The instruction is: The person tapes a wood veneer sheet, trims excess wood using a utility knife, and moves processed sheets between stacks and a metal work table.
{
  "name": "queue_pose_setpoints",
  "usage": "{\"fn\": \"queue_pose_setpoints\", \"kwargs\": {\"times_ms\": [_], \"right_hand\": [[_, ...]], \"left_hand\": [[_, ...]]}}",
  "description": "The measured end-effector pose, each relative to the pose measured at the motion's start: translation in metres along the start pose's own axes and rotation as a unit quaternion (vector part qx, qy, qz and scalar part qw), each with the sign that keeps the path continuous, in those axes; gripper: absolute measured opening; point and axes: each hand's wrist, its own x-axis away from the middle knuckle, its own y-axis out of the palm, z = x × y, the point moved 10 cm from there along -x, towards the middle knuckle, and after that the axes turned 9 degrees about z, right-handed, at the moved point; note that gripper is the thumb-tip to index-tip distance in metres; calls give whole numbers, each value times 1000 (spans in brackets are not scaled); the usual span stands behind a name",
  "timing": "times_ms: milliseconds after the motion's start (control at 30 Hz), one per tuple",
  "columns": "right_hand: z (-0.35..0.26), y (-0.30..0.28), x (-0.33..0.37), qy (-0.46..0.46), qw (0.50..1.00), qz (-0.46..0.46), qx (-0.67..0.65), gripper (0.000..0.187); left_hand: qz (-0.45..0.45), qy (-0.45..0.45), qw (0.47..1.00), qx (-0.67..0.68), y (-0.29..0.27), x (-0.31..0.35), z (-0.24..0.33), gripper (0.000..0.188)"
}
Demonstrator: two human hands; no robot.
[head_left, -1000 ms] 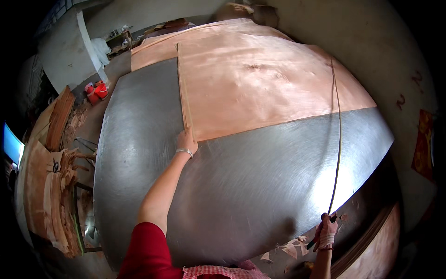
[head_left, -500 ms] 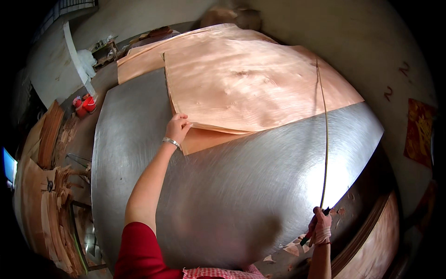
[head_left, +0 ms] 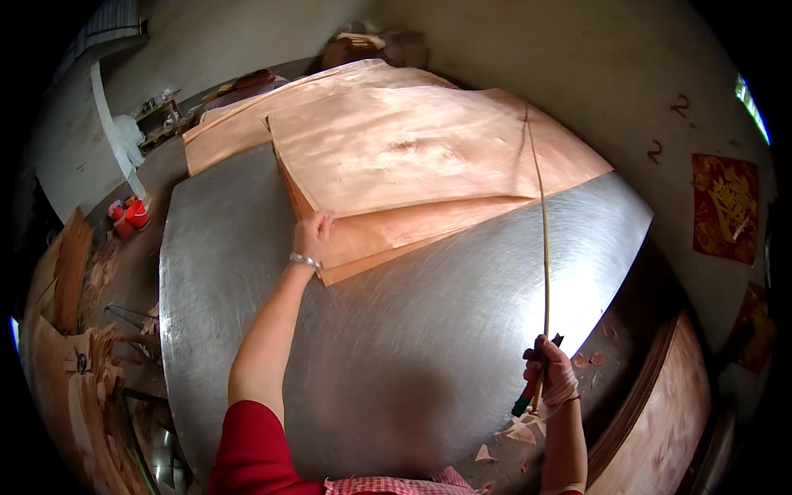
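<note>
Your left hand (head_left: 313, 235) sits just left of centre in the frame, fingers pinched on the near left corner of the top veneer sheet (head_left: 412, 148), a thin, pale pinkish-brown leaf of wood with faint grain and a small dark knot near its middle. That sheet lies skewed over the stack of veneer (head_left: 247, 132) beneath it, whose layered edges fan out at the corner under your fingers and spread toward the upper middle of the frame. All of it rests on the broad metal table (head_left: 396, 346), a brushed, dull silver surface with fine swirl scratches and a bright glare patch at centre right. Your right hand (head_left: 551, 375), at lower right, is closed around the dark handle end of a long thin stick (head_left: 540, 214), a slender yellowish rod rising almost straight up across the veneer. Small wood scraps (head_left: 516, 429) litter the floor below that hand.
</note>
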Motion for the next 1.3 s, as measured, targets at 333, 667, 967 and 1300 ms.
{"fn": "queue_pose_setpoints", "kwargs": {"times_ms": [333, 667, 967, 1300], "right_hand": [[103, 80, 49, 54, 996, 20, 64, 35], [99, -76, 87, 86, 986, 118, 82, 21], [134, -286, 294, 1, 945, 269, 185, 16], [384, -279, 489, 41, 910, 328, 251, 20]], "left_hand": [[-191, 150, 966, 91, 28, 250, 188, 23], [-213, -612, 622, 440, 2, 344, 81, 30], [-160, -604, 628, 463, -101, 304, 3, 45], [-20, -528, 787, 319, -340, 375, -43, 30]]}}
